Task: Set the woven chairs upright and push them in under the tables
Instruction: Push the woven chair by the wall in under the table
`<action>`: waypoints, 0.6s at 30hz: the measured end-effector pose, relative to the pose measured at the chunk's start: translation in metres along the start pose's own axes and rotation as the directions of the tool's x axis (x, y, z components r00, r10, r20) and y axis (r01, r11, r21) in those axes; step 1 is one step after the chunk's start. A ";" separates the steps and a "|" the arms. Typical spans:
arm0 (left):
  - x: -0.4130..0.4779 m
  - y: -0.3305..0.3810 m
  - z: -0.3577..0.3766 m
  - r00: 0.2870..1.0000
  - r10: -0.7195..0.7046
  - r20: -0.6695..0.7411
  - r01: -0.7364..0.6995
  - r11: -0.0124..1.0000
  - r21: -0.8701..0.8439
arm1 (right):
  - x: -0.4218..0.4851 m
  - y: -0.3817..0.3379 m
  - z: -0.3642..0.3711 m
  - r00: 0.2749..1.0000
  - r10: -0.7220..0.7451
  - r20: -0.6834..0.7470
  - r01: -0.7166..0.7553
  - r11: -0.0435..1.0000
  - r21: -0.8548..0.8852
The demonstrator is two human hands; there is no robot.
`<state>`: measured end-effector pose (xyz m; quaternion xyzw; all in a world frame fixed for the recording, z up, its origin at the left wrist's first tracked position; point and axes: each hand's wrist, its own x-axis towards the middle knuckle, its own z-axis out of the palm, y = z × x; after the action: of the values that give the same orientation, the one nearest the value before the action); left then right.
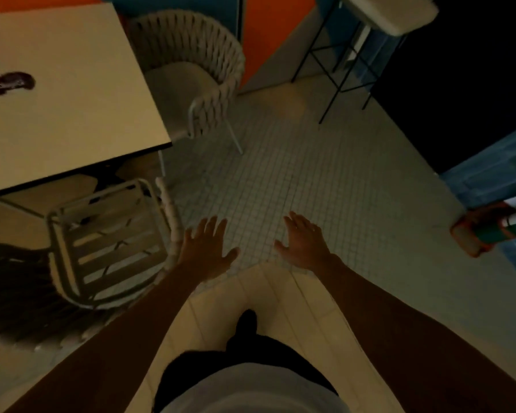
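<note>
A pale woven chair (108,242) lies tipped over at the lower left, its slatted underside and metal frame facing up, beside the beige table (72,114). A second woven chair (197,64) stands upright at the table's far right side, its seat partly tucked under the edge. My left hand (206,248) hovers open, fingers spread, just right of the fallen chair's woven rim, perhaps brushing it. My right hand (304,242) is open over the tiled floor, holding nothing.
A dark curved object (12,83) lies on the table. A tall stool with thin black legs (352,49) stands at the back right. Orange and blue wall panels (274,31) run behind. A blue unit with an orange-and-green item (489,228) sits at right. White tiled floor (310,174) spreads ahead.
</note>
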<state>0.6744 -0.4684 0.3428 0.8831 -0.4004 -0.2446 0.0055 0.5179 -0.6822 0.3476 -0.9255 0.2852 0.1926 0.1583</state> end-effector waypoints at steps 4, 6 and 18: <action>0.054 0.023 -0.031 0.999 -0.044 -0.030 0.044 0.999 -0.021 | 0.052 0.032 -0.054 1.000 -0.019 0.002 0.019 0.999 -0.029; 0.084 0.028 -0.048 0.998 -0.061 -0.018 0.060 0.998 -0.034 | 0.078 0.040 -0.079 0.999 -0.032 -0.004 0.032 0.999 -0.021; 0.314 0.047 -0.161 0.998 -0.046 -0.032 0.043 0.995 -0.093 | 0.281 0.070 -0.207 0.995 -0.098 -0.006 0.098 0.992 -0.079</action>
<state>0.8872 -0.7533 0.3601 0.8946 -0.3688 -0.2478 0.0474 0.7466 -0.9524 0.3907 -0.9448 0.2324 0.1912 0.1299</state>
